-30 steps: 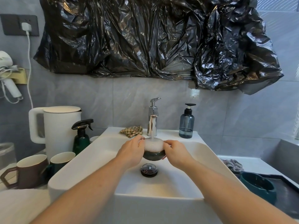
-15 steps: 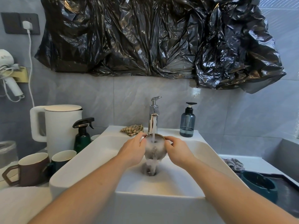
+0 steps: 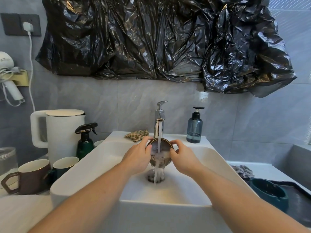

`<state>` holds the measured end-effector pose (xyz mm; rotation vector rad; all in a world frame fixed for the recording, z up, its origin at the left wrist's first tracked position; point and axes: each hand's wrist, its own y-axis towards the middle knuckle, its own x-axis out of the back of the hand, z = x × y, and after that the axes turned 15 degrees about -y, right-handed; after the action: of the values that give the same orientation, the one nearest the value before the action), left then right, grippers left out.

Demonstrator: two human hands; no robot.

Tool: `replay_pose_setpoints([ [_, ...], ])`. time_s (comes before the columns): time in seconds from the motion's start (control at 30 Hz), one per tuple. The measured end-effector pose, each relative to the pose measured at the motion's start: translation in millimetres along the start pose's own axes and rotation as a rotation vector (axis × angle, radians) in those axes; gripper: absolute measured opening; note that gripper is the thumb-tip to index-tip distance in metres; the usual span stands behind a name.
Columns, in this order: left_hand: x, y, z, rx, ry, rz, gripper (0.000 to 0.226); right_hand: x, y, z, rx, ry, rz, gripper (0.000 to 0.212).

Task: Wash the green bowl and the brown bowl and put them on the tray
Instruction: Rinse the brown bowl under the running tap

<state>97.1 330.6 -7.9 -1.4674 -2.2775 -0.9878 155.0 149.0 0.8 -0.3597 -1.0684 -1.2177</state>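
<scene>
The left hand point(image 3: 137, 155) and the right hand point(image 3: 182, 157) both grip the small round brown bowl point(image 3: 160, 148) with the gold rim, one on each side. The bowl is tipped toward the person, over the white sink point(image 3: 168, 194). Water from the shiny metal tap point(image 3: 159, 122) falls into the bowl, spills over its low edge and runs down to the drain point(image 3: 155, 179). The dark green bowl point(image 3: 267, 193) sits on the black tray point(image 3: 299, 199) on the counter to the right of the sink, well apart from the hands.
</scene>
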Motion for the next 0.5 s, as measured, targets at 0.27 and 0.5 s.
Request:
replay_pose_setpoints([
  [0.27, 0.2, -1.1, -0.5, -0.014, 0.014, -0.015, 0.033, 3.2, -3.3, 3.0, -0.007, -0.023, 0.051, 0.032],
  [0.5, 2.2, -1.0, -1.7, 0.032, 0.041, -0.014, 0.037, 1.9, -2.9, 2.3, -0.033, -0.005, 0.061, 0.035],
])
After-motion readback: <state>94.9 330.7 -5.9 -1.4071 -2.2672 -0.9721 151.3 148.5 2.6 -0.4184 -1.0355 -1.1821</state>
